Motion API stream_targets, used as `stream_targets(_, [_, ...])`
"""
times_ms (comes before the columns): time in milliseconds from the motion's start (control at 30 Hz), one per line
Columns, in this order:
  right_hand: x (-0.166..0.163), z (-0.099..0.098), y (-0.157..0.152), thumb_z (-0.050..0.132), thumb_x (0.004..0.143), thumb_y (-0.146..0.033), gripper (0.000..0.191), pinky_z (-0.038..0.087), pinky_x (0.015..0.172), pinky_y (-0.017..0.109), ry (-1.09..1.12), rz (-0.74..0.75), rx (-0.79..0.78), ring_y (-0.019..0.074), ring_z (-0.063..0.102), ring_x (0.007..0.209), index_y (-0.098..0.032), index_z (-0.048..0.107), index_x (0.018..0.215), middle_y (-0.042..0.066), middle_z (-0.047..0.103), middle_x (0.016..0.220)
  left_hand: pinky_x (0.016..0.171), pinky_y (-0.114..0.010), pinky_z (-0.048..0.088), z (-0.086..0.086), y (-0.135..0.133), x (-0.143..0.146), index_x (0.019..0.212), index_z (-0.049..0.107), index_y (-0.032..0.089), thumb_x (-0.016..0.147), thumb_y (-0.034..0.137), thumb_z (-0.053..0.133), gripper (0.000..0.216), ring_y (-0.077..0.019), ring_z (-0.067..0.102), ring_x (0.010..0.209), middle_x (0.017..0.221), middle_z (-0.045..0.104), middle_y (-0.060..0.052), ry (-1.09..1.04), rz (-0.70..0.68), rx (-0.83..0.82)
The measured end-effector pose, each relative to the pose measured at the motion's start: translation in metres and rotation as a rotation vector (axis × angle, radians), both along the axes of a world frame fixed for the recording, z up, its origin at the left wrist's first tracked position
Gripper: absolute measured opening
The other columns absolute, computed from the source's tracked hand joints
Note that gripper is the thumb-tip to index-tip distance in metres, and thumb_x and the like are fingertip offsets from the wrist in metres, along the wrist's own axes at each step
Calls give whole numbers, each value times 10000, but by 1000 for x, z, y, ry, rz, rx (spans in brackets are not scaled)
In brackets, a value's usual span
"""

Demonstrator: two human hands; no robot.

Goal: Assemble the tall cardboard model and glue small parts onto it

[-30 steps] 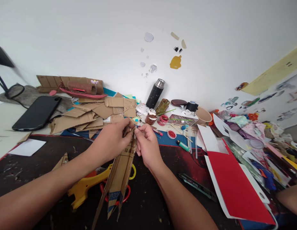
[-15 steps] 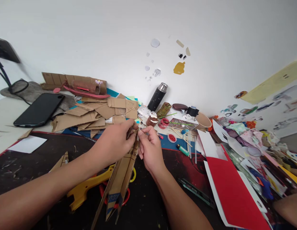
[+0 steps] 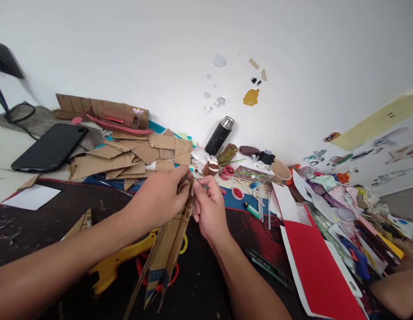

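Observation:
A long folded strip of brown cardboard [image 3: 171, 242] runs from my hands toward me, its near end split into pointed flaps with blue print. My left hand [image 3: 168, 191] is closed around its far end. Right beside it, my right hand [image 3: 211, 202] pinches at the same end, thumb against forefinger. Something small and pale shows between the fingertips, too small to name. Under the strip lie a yellow plastic tool [image 3: 121, 262], shaped like a glue gun, and red ring handles [image 3: 175, 275], both partly hidden.
Cardboard scraps [image 3: 126, 155] and a pink model boat [image 3: 116, 124] fill the back left, near a black phone [image 3: 49, 149]. Behind my hands stand a black flask [image 3: 220, 135] and paint jars [image 3: 227, 172]. On the right are a utility knife [image 3: 268, 269] and red card [image 3: 321, 266].
The view has shifted slightly, so the things on both sides sit a little further left. Both hands keep their hold at the strip's far end, with hardly any movement.

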State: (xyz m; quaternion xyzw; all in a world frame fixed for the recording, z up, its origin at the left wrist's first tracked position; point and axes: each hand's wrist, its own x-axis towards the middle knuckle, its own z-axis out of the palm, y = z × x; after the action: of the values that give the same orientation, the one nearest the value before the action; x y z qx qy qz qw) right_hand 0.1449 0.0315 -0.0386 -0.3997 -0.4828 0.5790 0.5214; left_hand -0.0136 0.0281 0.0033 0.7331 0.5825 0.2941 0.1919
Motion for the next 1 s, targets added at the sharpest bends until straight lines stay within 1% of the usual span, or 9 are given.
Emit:
stream_targets(133, [0, 1, 0, 878, 913, -624, 496, 256, 306, 153, 1, -6, -4, 69, 292, 327, -279, 522, 937, -188, 395, 455, 692, -369, 398, 1, -1, 1, 881, 421, 296, 974, 329, 478, 114, -277, 650, 740, 792, 666, -39, -16, -10, -10])
stream_targets(233, [0, 2, 0, 878, 912, -638, 508, 254, 306, 154, -8, -3, -16, 69, 290, 329, -279, 518, 935, -189, 389, 456, 690, -369, 397, 2, -1, 1, 890, 445, 293, 980, 323, 472, 98, -281, 646, 743, 779, 657, -37, -20, -13, -15])
stream_targets(400, [1, 2, 0, 880, 917, -632, 504, 254, 310, 155, -9, 5, -12, 71, 286, 334, -281, 518, 939, -189, 388, 460, 708, -371, 408, 0, 0, 1, 920, 479, 289, 991, 328, 478, 81, -296, 682, 809, 847, 709, -60, -13, -13, -18])
stream_targets(567, [1, 0, 0, 881, 919, -626, 502, 250, 309, 159, 10, 6, -10, 73, 285, 328, -286, 512, 940, -192, 386, 458, 705, -372, 410, -1, 0, 1, 909, 462, 290, 968, 321, 485, 70, -297, 692, 798, 842, 714, -61, -13, -10, -21])
stream_targets(767, [1, 0, 1, 879, 917, -629, 500, 246, 309, 163, 17, 19, -4, 76, 283, 321, -288, 515, 939, -193, 384, 451, 664, -370, 400, -2, 0, 0, 884, 446, 294, 974, 344, 469, 106, -285, 662, 714, 757, 664, -41, 1, 3, 7])
stream_targets(1000, [0, 0, 1, 882, 908, -631, 513, 251, 310, 161, 14, 17, -14, 75, 275, 325, -288, 502, 931, -192, 386, 452, 663, -367, 410, -3, 2, 0, 898, 502, 292, 959, 332, 512, 73, -286, 681, 711, 751, 679, -30, 22, 9, 16])
